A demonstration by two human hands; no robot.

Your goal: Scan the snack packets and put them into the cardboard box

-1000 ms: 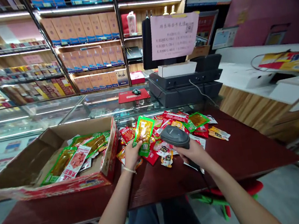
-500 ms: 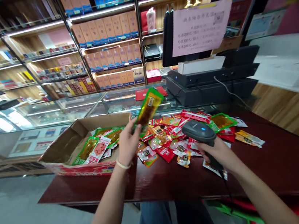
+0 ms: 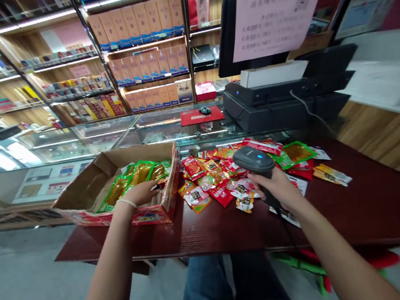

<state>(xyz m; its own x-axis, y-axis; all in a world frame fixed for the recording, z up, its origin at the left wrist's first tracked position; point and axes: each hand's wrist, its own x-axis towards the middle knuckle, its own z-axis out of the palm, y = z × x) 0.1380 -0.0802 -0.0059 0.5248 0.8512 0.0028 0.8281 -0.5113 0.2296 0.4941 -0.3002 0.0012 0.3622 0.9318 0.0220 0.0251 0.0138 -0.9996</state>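
Note:
My left hand [image 3: 140, 194] is down inside the cardboard box [image 3: 83, 218], near its right front corner. Its fingers stretch toward the right wall with a dark gap between them; what lies under the palm is hidden. Beside and behind the hand lie green-edged snack packets [image 3: 141, 172] with brown contents. My right hand [image 3: 280, 186] is wrapped round the handle of a black barcode scanner [image 3: 255, 161], whose head points left over a heap of snack packets [image 3: 214, 173]. A blue light glows on top of the scanner.
Yellow packets [image 3: 330, 175] lie right of the heap on the dark red counter [image 3: 211, 232]. Behind stand a monitor with a pink notice [image 3: 275, 19], a black cash drawer [image 3: 283, 107] and a mouse on a red mat [image 3: 195, 116]. The scanner's cable hangs over the front edge.
My left hand has gone left and down into the box, and the green-edged packet it held up is out of it. The scanner has shifted slightly left. The view has tipped down.

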